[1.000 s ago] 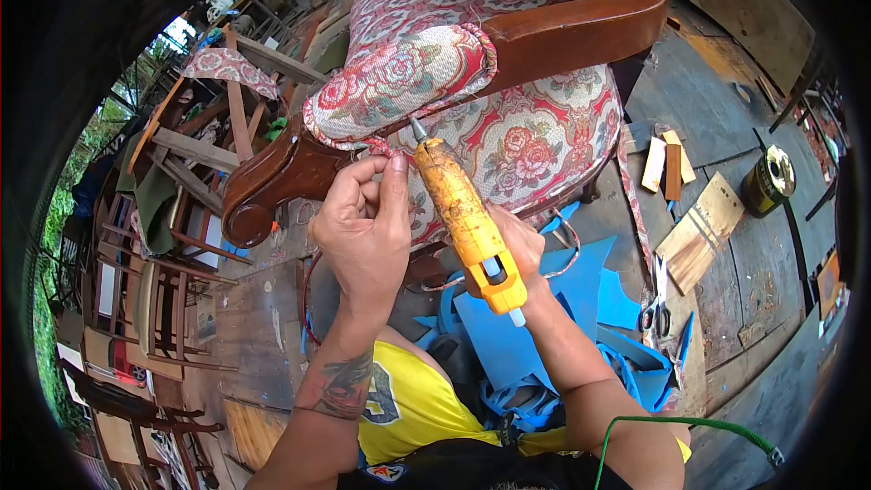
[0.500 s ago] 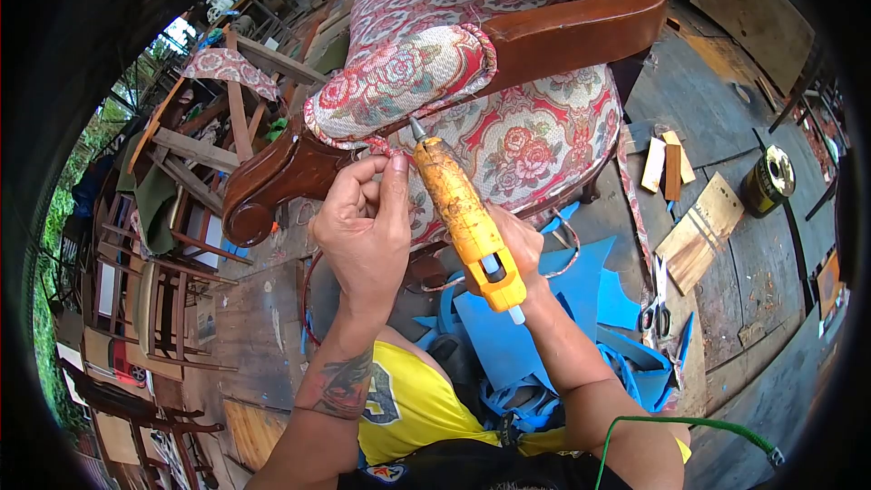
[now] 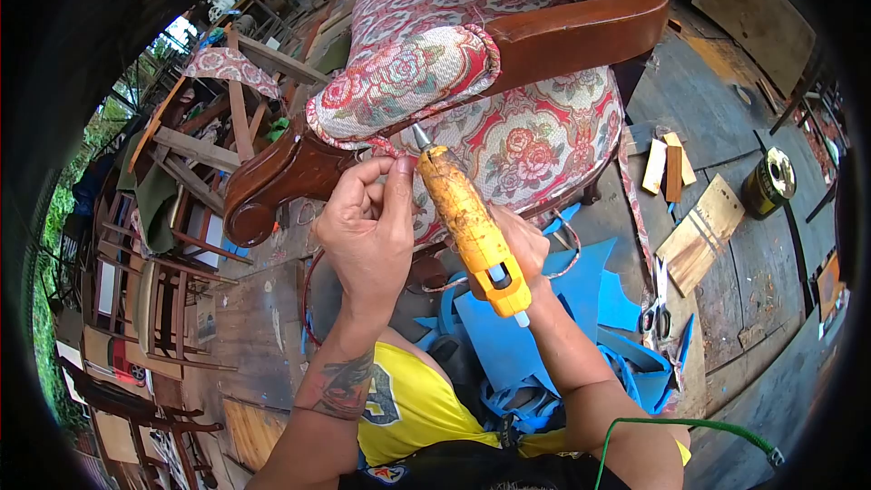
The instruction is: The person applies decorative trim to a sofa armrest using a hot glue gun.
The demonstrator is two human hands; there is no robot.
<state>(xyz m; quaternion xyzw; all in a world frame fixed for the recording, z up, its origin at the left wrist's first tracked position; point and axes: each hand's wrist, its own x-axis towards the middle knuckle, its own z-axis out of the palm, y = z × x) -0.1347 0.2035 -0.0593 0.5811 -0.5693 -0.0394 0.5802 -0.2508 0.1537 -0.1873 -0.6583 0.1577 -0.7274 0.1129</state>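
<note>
My right hand (image 3: 517, 249) is wrapped round a yellow, stained hot glue gun (image 3: 467, 222), its metal nozzle pointing up and left just below the padded armrest (image 3: 399, 82). A clear glue stick pokes out of its rear end. My left hand (image 3: 367, 218) pinches a red-and-white fabric piping cord (image 3: 386, 147) between thumb and fingertips. That cord runs along the lower edge of the floral armrest pad, beside the nozzle. Around the pad is the carved brown wooden arm (image 3: 281, 172) of a sofa with a floral seat (image 3: 535, 136).
Blue foam scraps (image 3: 572, 308) lie on the floor near my legs, with scissors (image 3: 658, 304) beside them. Wood offcuts (image 3: 694, 236) and a metal can (image 3: 769, 181) are at the right. Wooden chair frames (image 3: 168, 308) crowd the left. A green cord (image 3: 699, 422) crosses by my right arm.
The glue gun has shifted slightly down and right, its nozzle a little farther from the armrest's edge. My left hand keeps its pinch on the piping, almost unmoved.
</note>
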